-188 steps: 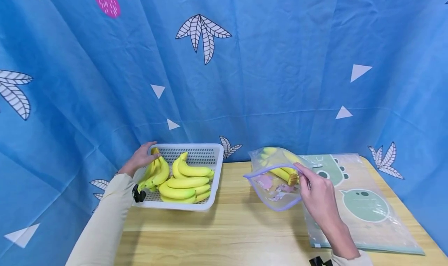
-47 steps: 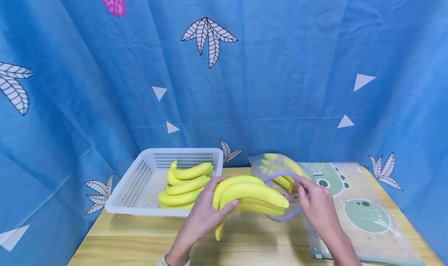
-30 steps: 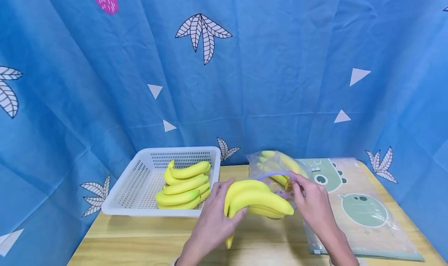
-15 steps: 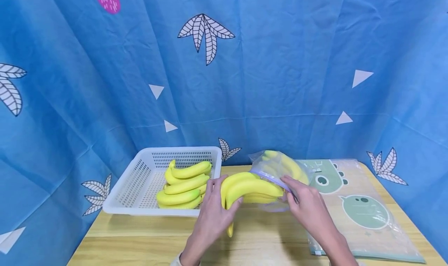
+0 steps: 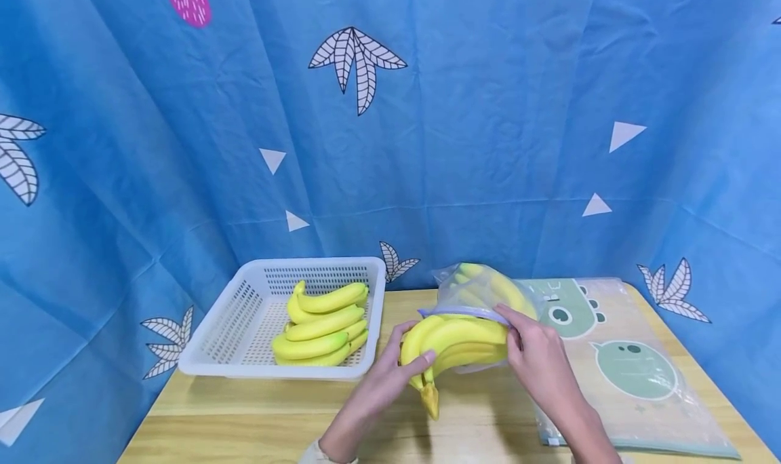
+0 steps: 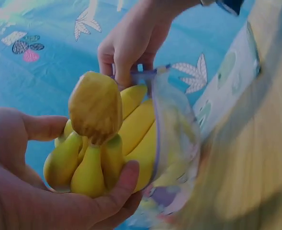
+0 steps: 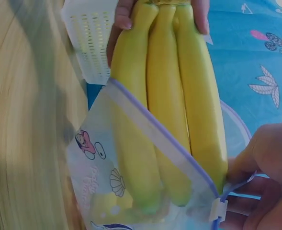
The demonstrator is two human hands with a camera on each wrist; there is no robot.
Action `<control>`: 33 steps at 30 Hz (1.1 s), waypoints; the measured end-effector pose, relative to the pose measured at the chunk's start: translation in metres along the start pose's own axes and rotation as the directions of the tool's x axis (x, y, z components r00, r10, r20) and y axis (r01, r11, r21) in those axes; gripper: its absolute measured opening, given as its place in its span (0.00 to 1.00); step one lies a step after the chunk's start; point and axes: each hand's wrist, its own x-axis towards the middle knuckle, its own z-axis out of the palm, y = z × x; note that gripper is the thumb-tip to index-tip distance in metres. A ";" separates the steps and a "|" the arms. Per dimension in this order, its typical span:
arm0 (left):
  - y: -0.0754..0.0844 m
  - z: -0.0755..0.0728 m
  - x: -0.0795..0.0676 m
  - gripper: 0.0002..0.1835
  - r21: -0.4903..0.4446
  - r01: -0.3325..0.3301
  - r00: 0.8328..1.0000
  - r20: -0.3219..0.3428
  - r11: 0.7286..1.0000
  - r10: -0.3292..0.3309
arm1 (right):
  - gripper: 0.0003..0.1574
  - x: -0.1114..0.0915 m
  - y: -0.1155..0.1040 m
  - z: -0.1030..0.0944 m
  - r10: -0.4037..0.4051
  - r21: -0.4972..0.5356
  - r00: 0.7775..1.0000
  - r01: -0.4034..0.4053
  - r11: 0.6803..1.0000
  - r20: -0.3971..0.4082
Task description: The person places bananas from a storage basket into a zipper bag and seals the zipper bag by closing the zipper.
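Note:
My left hand grips a bunch of bananas near its stem, which points down toward the table's front. In the right wrist view the lower ends of the bananas lie inside the mouth of a clear zip bag with a purple edge. My right hand pinches that edge beside the white slider. Another bunch of bananas shows through the bag farther back. In the left wrist view the brown stem faces the camera, with my thumb and fingers around the bunch.
A white perforated basket stands at the left with more bananas in its right half. At the right lies a flat clear zip bag with green cartoon prints. The wooden table meets a blue curtain behind.
My left hand took a bunch from the basket's left side and carried it right to the bag. Its banana ends have entered the bag's mouth, while my right hand kept holding the edge.

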 end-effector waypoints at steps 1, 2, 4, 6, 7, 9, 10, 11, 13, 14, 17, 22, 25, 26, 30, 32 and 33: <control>-0.001 0.000 0.001 0.38 -0.075 0.027 0.999 0.027 0.997 -0.025 | 0.25 0.001 0.000 0.000 -0.005 0.000 1.000 0.005 1.000 -0.004; -0.001 0.001 0.001 0.38 -0.150 0.059 0.997 0.050 0.987 -0.052 | 0.25 0.002 0.001 0.000 -0.005 -0.001 1.000 0.005 1.000 -0.008; -0.003 0.002 0.001 0.39 -0.299 0.109 0.992 0.100 0.948 -0.082 | 0.25 0.003 0.001 -0.001 -0.006 -0.003 1.000 0.006 1.000 -0.014; -0.005 0.004 0.001 0.40 -0.409 0.143 0.986 0.142 0.901 -0.092 | 0.25 0.005 0.002 -0.003 -0.005 -0.007 1.000 0.005 1.000 -0.022; -0.006 0.005 0.001 0.40 -0.438 0.152 0.984 0.153 0.886 -0.094 | 0.25 0.006 0.003 -0.003 -0.003 -0.010 1.000 0.003 1.000 -0.022; -0.007 0.007 0.001 0.40 -0.490 0.164 0.983 0.153 0.856 -0.101 | 0.26 0.007 0.004 -0.004 0.003 -0.016 1.000 -0.004 1.000 -0.020; -0.007 0.008 0.000 0.40 -0.509 0.165 0.983 0.149 0.845 -0.103 | 0.26 0.008 0.005 -0.005 0.007 -0.020 1.000 -0.007 1.000 -0.020; -0.006 0.009 0.000 0.39 -0.532 0.168 0.984 0.145 0.830 -0.106 | 0.26 0.008 0.005 -0.005 0.008 -0.023 1.000 -0.008 1.000 -0.019; -0.004 0.011 -0.002 0.38 -0.582 0.167 0.985 0.136 0.796 -0.107 | 0.26 0.009 0.004 -0.006 0.011 -0.026 1.000 -0.012 1.000 -0.010; -0.003 0.011 -0.003 0.37 -0.610 0.165 0.986 0.129 0.775 -0.108 | 0.25 0.010 0.003 -0.007 0.013 -0.025 1.000 -0.014 1.000 -0.006; 0.003 0.016 -0.007 0.35 -0.691 0.140 0.990 0.089 0.709 -0.108 | 0.21 0.011 0.002 -0.010 0.036 -0.013 0.999 -0.036 0.999 0.019; 0.013 0.029 -0.015 0.35 -0.757 0.024 0.995 -0.048 0.653 -0.092 | 0.19 0.009 -0.001 -0.016 0.110 -0.018 0.990 -0.109 0.994 0.085; 0.019 0.037 -0.019 0.36 -0.743 -0.062 0.989 -0.135 0.666 -0.058 | 0.20 0.008 -0.002 -0.018 0.123 -0.035 0.987 -0.120 0.992 0.101; 0.021 0.039 -0.021 0.36 -0.734 -0.095 0.985 -0.168 0.673 -0.044 | 0.20 0.008 -0.003 -0.018 0.124 -0.039 0.987 -0.121 0.992 0.098; 0.029 0.046 -0.029 0.37 -0.667 -0.175 0.965 -0.264 0.724 -0.010 | 0.19 0.008 -0.004 -0.020 0.135 -0.050 0.987 -0.130 0.990 0.091; 0.031 0.048 -0.030 0.37 -0.640 -0.195 0.957 -0.290 0.743 0.001 | 0.18 0.009 -0.004 -0.021 0.149 -0.048 0.985 -0.145 0.988 0.091; 0.030 0.050 -0.030 0.37 -0.628 -0.192 0.955 -0.296 0.754 -0.003 | 0.18 0.009 -0.004 -0.021 0.157 -0.045 0.983 -0.153 0.987 0.093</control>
